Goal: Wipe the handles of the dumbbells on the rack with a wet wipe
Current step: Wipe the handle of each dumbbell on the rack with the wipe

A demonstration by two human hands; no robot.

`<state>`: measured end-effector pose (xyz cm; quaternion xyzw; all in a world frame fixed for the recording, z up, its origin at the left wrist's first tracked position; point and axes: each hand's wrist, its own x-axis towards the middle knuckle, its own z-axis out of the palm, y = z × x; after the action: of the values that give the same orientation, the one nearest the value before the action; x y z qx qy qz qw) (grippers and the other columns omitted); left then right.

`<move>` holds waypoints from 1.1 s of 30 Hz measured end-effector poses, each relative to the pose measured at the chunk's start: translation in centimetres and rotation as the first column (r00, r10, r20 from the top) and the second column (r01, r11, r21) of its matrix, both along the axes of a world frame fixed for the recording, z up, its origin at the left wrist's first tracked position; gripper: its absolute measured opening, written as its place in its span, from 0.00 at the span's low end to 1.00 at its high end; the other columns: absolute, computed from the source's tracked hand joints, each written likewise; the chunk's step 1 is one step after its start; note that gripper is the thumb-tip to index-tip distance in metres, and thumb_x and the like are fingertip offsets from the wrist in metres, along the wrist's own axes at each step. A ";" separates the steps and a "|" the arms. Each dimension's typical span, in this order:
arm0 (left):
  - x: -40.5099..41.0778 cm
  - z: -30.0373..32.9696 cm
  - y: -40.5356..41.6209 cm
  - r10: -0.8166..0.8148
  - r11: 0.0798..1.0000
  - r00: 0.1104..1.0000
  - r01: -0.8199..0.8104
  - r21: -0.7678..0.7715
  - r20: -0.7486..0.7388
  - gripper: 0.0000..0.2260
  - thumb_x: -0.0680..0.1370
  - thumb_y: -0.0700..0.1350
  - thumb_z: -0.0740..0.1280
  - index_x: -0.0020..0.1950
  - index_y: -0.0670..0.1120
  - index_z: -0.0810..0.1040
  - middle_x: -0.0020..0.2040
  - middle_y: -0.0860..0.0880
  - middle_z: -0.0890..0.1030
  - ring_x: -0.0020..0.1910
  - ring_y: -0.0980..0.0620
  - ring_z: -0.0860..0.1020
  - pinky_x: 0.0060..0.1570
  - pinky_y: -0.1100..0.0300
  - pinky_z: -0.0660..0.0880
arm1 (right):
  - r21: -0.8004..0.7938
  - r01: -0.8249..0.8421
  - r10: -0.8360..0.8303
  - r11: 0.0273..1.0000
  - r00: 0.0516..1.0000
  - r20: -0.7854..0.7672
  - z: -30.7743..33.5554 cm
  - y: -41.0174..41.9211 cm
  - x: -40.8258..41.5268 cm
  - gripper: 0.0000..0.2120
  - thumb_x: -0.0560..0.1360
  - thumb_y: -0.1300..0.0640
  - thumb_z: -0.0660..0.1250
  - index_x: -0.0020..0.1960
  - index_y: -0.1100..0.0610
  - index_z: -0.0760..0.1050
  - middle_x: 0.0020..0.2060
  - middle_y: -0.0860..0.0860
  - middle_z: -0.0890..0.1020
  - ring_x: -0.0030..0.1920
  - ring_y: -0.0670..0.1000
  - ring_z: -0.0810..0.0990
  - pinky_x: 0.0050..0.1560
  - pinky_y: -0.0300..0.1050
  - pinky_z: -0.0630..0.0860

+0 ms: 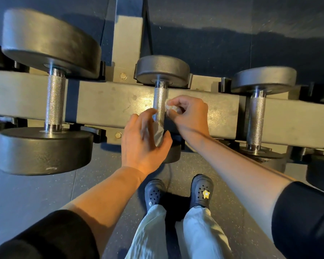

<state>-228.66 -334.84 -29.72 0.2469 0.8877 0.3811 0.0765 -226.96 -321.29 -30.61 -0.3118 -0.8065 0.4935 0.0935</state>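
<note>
On the rack [105,105], at the middle dumbbell's knurled handle [160,101], our right hand [190,116] pinches the limp wet wipe [169,107]; our left hand [142,144], fingers loose, touches its hanging tail; we'd wrap it round, since knurling likely snags

A grey steel rack [108,107] on the speckled floor [36,191] carries three black dumbbells [53,98] side by side.
</note>
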 end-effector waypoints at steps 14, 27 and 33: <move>0.0 -0.6 -0.1 -0.001 0.998 0.996 -0.005 -0.063 -0.089 0.21 0.71 0.54 0.63 0.59 0.43 0.71 0.44 0.47 0.74 0.44 0.50 0.71 0.41 0.58 0.69 | 0.019 -0.001 0.001 1.000 1.000 -0.022 0.7 -0.6 2.3 0.09 0.70 0.65 0.71 0.49 0.56 0.81 0.45 0.47 0.82 0.46 0.41 0.78 0.48 0.24 0.69; 0.5 0.1 -0.1 0.150 0.986 0.987 -0.153 0.067 0.052 0.20 0.69 0.50 0.68 0.59 0.46 0.71 0.45 0.54 0.70 0.44 0.53 0.73 0.43 0.56 0.72 | 0.093 -0.106 0.112 0.990 0.992 -0.056 0.8 -1.4 0.9 0.07 0.69 0.68 0.71 0.45 0.59 0.82 0.44 0.49 0.81 0.43 0.43 0.77 0.47 0.27 0.72; 0.5 0.1 0.0 0.144 0.989 0.990 -0.144 0.045 0.001 0.17 0.70 0.53 0.60 0.56 0.45 0.70 0.40 0.56 0.69 0.44 0.54 0.69 0.45 0.59 0.64 | -0.184 -0.121 0.138 0.976 0.987 0.084 1.3 -2.3 4.0 0.02 0.69 0.63 0.74 0.42 0.58 0.83 0.41 0.48 0.84 0.45 0.45 0.81 0.48 0.35 0.76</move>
<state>-228.11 -334.80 -29.60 0.1842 0.8943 0.4055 0.0423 -222.96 -323.64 -29.34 -0.2891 -0.7814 0.5530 -0.0061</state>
